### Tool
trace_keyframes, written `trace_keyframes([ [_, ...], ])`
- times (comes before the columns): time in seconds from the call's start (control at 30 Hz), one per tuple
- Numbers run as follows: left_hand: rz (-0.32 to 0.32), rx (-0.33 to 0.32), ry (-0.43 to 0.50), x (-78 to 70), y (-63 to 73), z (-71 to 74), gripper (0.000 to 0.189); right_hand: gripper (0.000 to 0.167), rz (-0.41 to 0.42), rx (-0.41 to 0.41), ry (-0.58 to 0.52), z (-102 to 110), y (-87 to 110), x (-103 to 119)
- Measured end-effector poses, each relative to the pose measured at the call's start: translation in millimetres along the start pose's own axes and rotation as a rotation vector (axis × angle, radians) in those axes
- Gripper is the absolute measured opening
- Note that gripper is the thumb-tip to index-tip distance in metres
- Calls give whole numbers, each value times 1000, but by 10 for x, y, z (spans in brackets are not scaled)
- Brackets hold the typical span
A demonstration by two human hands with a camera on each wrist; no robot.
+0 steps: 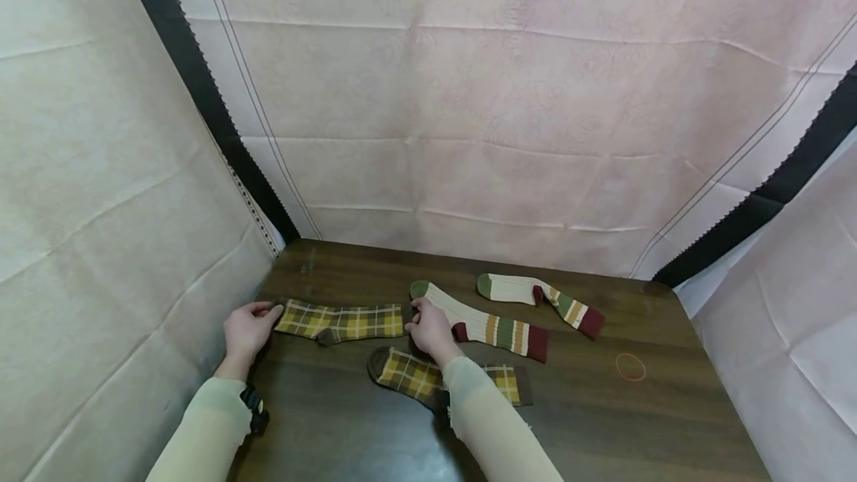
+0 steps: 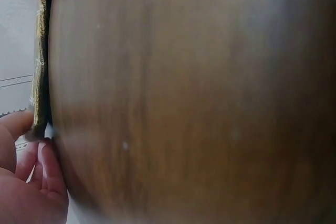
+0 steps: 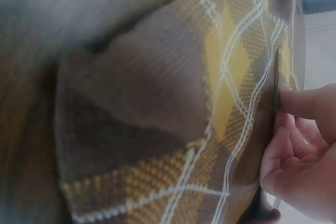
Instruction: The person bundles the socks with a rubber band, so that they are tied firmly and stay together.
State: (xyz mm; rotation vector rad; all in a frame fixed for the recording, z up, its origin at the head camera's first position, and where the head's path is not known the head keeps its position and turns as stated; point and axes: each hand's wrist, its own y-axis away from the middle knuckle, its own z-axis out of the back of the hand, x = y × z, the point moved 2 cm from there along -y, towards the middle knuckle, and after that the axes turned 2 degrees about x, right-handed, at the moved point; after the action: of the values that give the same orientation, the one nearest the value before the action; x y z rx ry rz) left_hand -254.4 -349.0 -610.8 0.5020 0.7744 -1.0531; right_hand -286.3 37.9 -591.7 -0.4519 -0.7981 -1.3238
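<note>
A yellow-and-brown plaid sock [image 1: 364, 322] is stretched out sideways on the left of the table. My left hand [image 1: 248, 333] pinches its left end between thumb and fingers; in the left wrist view the sock [image 2: 39, 72] shows edge-on. At the dark right end, my right hand [image 1: 431, 329] pinches the cuff. Below my right forearm lies a second plaid sock [image 1: 408, 374], partly hidden by the sleeve and large in the right wrist view. A cream sock with a green toe and striped burgundy cuff [image 1: 495, 326] lies just beside my right hand.
Another cream striped sock [image 1: 515, 288], bent at the heel, lies farther back. A thin orange rubber band [image 1: 631, 367] rests on the right of the brown wooden table [image 1: 602, 422]. Pale fabric walls [image 1: 469, 132] stand behind and on both sides.
</note>
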Motion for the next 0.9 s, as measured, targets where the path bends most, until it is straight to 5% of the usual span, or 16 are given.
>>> trace_keyframes([
  [0.9, 11, 23, 47, 44, 25, 66, 29, 42, 52, -26, -67, 16, 17, -12],
])
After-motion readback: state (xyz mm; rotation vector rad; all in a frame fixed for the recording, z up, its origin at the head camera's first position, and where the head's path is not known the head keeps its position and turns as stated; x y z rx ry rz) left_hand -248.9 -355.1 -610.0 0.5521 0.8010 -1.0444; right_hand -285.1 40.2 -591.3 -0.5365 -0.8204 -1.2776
